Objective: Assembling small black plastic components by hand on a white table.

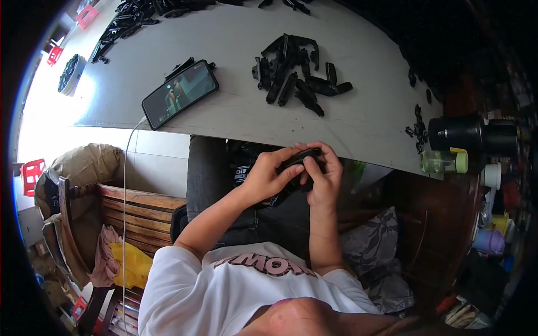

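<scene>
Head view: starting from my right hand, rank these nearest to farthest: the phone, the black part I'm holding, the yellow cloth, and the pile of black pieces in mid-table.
From your right hand:
1. Black part: in your fingers.
2. Pile of black pieces: ahead, on the table.
3. Phone: ahead and left, on the table.
4. Yellow cloth: far left, by the wooden bench.

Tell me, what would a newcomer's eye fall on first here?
Probably the lit phone, on the left part of the pale table. Next comes the loose cluster of black parts to its right. Nearer the body, past the table's near edge, the left hand and right hand hold a dark piece.
</scene>
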`<action>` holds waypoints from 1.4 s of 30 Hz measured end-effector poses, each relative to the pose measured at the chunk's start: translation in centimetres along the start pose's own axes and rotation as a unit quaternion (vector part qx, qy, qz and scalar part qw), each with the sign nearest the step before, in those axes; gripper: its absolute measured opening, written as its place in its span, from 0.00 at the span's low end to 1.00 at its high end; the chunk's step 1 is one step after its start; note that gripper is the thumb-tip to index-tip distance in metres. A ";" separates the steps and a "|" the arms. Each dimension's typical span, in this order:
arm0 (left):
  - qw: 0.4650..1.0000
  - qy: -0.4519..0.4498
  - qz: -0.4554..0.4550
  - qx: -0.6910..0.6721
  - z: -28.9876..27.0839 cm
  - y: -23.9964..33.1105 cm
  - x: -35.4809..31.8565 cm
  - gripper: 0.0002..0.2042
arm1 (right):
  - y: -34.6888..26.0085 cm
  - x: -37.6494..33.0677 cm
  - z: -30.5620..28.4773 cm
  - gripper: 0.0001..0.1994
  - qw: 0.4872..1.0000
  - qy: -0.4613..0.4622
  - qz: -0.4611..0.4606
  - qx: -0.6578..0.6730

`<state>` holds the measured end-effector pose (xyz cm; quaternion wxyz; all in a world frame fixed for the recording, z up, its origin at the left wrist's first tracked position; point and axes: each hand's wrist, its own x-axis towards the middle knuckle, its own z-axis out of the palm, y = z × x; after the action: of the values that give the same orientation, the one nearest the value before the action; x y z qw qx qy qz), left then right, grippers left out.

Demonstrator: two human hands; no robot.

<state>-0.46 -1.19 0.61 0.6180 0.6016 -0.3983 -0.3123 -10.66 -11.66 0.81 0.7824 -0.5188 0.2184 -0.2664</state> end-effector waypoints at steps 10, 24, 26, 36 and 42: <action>0.769 0.071 0.216 0.597 -7.5 -2.0 7.5 0.19 | -2.6 12.0 -2.8 0.08 0.776 0.051 -0.316 -0.543; 0.881 0.059 0.164 0.439 -7.2 -1.2 5.3 0.13 | -3.3 12.9 -2.9 0.17 0.679 0.018 -0.319 -0.661; 0.922 0.074 0.120 0.360 -6.9 -0.9 4.6 0.14 | -3.9 10.8 -2.8 0.15 0.824 0.044 -0.277 -0.493; 0.996 0.023 0.016 0.089 -2.5 0.5 1.6 0.17 | 0.7 1.9 0.6 0.12 0.984 0.023 -0.078 -0.158; 0.997 -0.026 0.013 0.065 -2.4 0.6 0.1 0.17 | 1.1 0.2 0.2 0.15 0.966 -0.004 -0.159 -0.203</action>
<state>1.65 0.00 1.27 0.5709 0.6268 -0.4419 -0.2931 -10.14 -11.29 -0.10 0.6092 -0.6959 0.1795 -0.3353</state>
